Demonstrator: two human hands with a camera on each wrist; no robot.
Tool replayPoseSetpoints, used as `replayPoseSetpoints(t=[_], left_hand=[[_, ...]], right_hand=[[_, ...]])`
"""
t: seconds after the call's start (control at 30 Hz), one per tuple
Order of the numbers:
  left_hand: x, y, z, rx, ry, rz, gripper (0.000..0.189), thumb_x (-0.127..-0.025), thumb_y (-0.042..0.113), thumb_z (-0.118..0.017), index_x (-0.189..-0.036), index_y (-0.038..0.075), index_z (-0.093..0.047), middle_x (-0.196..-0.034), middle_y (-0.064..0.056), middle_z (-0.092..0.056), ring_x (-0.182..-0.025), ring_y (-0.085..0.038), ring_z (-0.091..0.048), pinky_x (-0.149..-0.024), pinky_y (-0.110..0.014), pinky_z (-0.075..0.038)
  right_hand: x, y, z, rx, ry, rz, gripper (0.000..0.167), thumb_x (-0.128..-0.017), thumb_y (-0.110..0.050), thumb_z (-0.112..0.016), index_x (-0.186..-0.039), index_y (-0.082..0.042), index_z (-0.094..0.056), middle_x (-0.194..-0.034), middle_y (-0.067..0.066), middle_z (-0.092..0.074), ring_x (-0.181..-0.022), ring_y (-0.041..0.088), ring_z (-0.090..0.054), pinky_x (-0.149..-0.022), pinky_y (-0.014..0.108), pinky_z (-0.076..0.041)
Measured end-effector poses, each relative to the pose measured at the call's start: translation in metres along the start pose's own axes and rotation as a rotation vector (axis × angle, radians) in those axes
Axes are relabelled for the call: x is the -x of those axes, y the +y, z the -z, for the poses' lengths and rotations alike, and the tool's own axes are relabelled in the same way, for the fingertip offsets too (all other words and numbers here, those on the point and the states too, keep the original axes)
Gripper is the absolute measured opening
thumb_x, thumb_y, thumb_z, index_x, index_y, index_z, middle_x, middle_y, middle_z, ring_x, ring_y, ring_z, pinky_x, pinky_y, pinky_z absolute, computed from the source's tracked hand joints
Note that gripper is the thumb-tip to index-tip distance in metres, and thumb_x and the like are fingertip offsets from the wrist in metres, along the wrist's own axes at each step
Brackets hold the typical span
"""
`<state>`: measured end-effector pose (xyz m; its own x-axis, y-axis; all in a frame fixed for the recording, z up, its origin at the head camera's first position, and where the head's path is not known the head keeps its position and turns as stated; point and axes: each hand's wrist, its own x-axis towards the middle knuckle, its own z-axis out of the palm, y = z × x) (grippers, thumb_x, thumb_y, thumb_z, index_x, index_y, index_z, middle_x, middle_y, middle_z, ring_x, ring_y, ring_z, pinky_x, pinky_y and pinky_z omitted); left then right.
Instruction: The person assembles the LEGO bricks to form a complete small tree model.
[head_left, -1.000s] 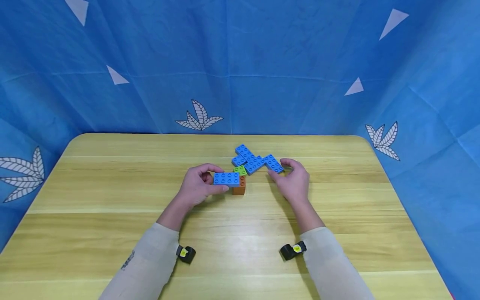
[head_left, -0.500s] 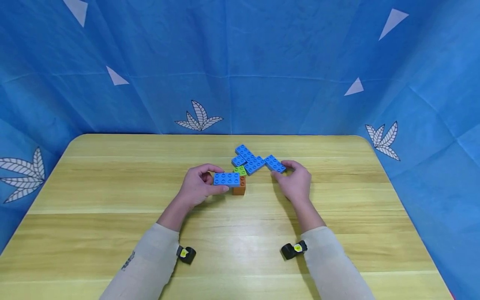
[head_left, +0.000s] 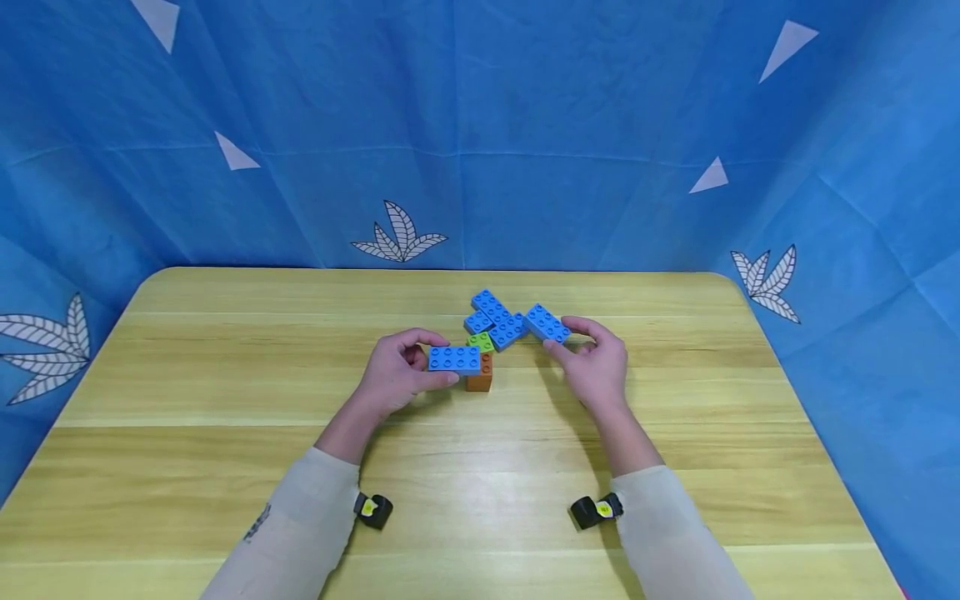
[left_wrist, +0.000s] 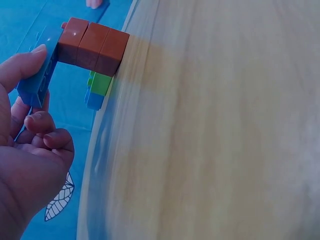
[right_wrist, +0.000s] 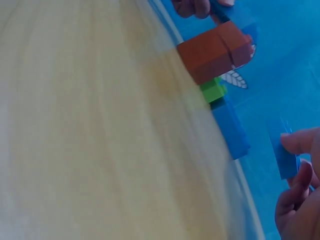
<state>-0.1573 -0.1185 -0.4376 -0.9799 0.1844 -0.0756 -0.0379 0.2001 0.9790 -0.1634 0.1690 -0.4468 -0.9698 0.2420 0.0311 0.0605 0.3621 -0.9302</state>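
My left hand (head_left: 397, 371) pinches a long blue toy brick (head_left: 454, 359) by its left end, thumb in front. That brick sits across the top of a stack of brown bricks (left_wrist: 92, 45), overhanging it to the left. On the right, my right hand (head_left: 596, 362) pinches a second long blue brick (head_left: 546, 323) between thumb and fingers. In the right wrist view this brick (right_wrist: 283, 150) is up off the table. Right behind the brown stack lies a small green brick (head_left: 480, 341).
Beyond the green brick, two long blue bricks, one farther back (head_left: 491, 305) and one nearer (head_left: 507, 332), lie close together with a small blue brick (head_left: 477, 322). The wooden table (head_left: 225, 375) has a blue patterned cloth (head_left: 480, 125) hanging behind it.
My right hand has picked up the blue brick from the table, first drawing it slightly right, then raising it. The left hand and its brick have stayed in place.
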Motion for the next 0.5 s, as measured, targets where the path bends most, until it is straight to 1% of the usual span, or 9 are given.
replayPoseSetpoints(t=[0.1, 0.2, 0.3, 0.33, 0.4, 0.5], left_hand=[[0.000, 0.000, 0.000, -0.004, 0.001, -0.005, 0.039, -0.075, 0.009, -0.089, -0.109, 0.011, -0.073, -0.071, -0.008, -0.042, -0.063, -0.026, -0.040, -0.051, -0.027, -0.029], [0.000, 0.000, 0.000, -0.013, 0.004, -0.004, 0.039, -0.075, 0.009, -0.090, -0.109, 0.011, -0.073, -0.071, -0.008, -0.042, -0.064, -0.026, -0.040, -0.052, -0.027, -0.029], [0.000, 0.000, -0.001, -0.022, 0.008, -0.002, 0.039, -0.075, 0.010, -0.090, -0.109, 0.011, -0.073, -0.072, -0.008, -0.043, -0.065, -0.026, -0.040, -0.052, -0.028, -0.030], [0.000, 0.001, -0.001, -0.023, 0.009, -0.002, 0.039, -0.075, 0.010, -0.090, -0.109, 0.011, -0.073, -0.072, -0.008, -0.042, -0.065, -0.026, -0.040, -0.052, -0.028, -0.030], [0.000, 0.001, -0.001, -0.025, 0.008, -0.005, 0.039, -0.075, 0.010, -0.090, -0.110, 0.011, -0.073, -0.072, -0.008, -0.042, -0.065, -0.026, -0.040, -0.052, -0.028, -0.030], [0.000, 0.000, -0.001, -0.022, 0.006, -0.009, 0.039, -0.075, 0.010, -0.090, -0.110, 0.011, -0.072, -0.072, -0.008, -0.042, -0.065, -0.026, -0.040, -0.052, -0.028, -0.030]], right_hand=[[0.004, -0.006, 0.003, -0.038, -0.045, 0.052, 0.034, -0.082, -0.014, -0.084, -0.114, -0.015, -0.073, -0.077, 0.005, -0.058, -0.044, 0.013, -0.035, -0.039, 0.025, -0.029], [0.008, -0.011, 0.006, -0.061, -0.115, 0.115, 0.034, -0.082, -0.012, -0.085, -0.114, -0.015, -0.073, -0.058, 0.011, -0.043, -0.045, 0.016, -0.035, -0.039, 0.026, -0.028], [0.010, -0.013, 0.008, -0.074, -0.184, 0.189, 0.034, -0.082, -0.011, -0.084, -0.114, -0.015, -0.073, -0.056, 0.009, -0.041, -0.046, 0.017, -0.034, -0.040, 0.027, -0.028], [0.013, -0.019, 0.009, -0.075, -0.203, 0.210, 0.034, -0.082, -0.008, -0.084, -0.114, -0.013, -0.073, -0.056, 0.010, -0.041, -0.046, 0.018, -0.034, -0.041, 0.027, -0.028], [0.014, -0.021, 0.009, -0.083, -0.237, 0.245, 0.035, -0.082, -0.004, -0.083, -0.115, -0.010, -0.072, -0.055, 0.011, -0.040, -0.046, 0.017, -0.033, -0.042, 0.027, -0.027], [0.015, -0.022, 0.009, -0.087, -0.283, 0.280, 0.036, -0.082, -0.001, -0.082, -0.115, -0.008, -0.072, -0.054, 0.011, -0.038, -0.045, 0.018, -0.033, -0.043, 0.028, -0.028]])
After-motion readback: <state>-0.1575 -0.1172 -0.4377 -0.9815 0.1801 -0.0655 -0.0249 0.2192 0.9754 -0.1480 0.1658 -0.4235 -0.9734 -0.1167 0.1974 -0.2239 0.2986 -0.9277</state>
